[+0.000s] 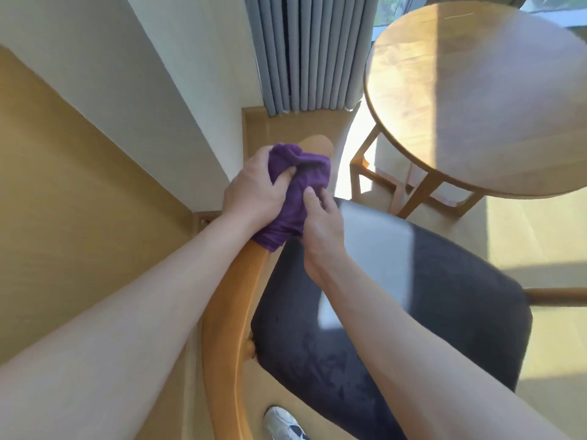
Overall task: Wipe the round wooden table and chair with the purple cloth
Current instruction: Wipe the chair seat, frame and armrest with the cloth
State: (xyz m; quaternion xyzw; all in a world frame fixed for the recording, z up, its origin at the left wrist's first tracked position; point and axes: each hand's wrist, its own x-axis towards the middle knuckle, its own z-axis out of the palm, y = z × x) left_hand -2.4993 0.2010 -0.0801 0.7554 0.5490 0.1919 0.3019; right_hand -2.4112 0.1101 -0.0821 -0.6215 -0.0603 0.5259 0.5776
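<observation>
1. Draping over the curved wooden armrest (228, 312) of the chair (413, 312), the purple cloth (293, 192) sits bunched near the rail's far tip; no container shows anywhere around it.
2. Beside that armrest, on its right, lies the chair's dark cushioned seat (397, 328), partly lit by a patch of sun.
3. Beyond the seat, up and to the right of the armrest, stands the round wooden table (476, 100), its top bare and half in shade, its legs just past the chair's front edge.
4. Past the armrest's tip hang grey pleated curtains (311, 52); to its left runs a pale wall (127, 58).
5. Below the armrest's near end, a white shoe (282, 423) rests on the floor.
6. Left hand (251, 192) is clamped on the cloth from the left, thumb pressed into its folds.
7. Right hand (320, 223) pinches the cloth's right edge, fingers closed on fabric, both forearms reaching forward across the armrest.
</observation>
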